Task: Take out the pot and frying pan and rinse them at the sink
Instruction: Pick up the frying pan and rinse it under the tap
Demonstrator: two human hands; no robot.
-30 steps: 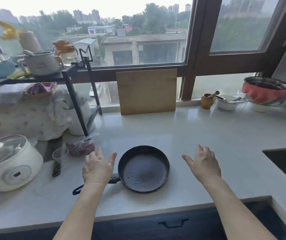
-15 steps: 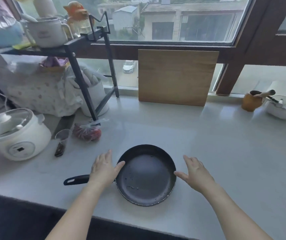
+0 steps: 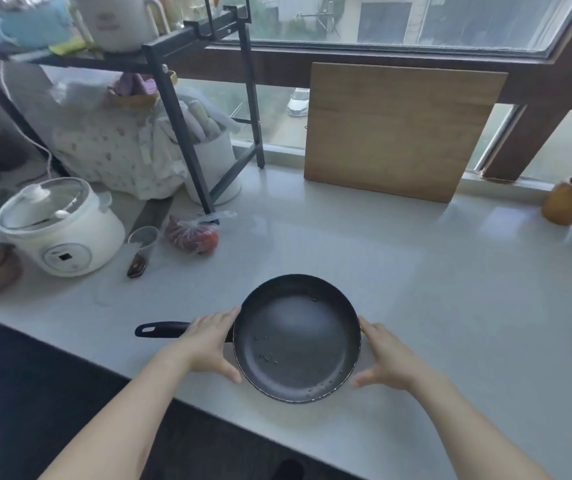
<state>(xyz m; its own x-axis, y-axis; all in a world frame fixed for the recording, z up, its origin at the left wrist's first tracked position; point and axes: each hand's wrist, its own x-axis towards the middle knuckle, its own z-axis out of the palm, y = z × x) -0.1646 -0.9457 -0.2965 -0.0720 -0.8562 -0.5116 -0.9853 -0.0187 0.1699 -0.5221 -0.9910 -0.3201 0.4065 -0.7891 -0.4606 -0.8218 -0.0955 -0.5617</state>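
Note:
A black frying pan (image 3: 298, 341) sits on the pale countertop (image 3: 450, 289) near its front edge, with its dark handle (image 3: 159, 329) pointing left. A few crumbs or droplets lie inside it. My left hand (image 3: 208, 344) lies over the base of the handle, fingers and thumb spread against the pan's left rim. My right hand (image 3: 388, 358) mirrors it on the right rim, fingers fairly straight. Neither a pot nor the sink is in view.
A white rice cooker (image 3: 59, 230) stands at the left, with a small glass (image 3: 142, 240) and a bag of red produce (image 3: 194, 235) beside it. A black metal rack (image 3: 187, 140) rises behind them. A wooden cutting board (image 3: 398, 129) leans on the window. A brown jar (image 3: 568, 204) sits far right.
Both hands have closed in from hovering apart and now touch the pan's two sides. My view has tilted further down and left, so the sink has left the frame.

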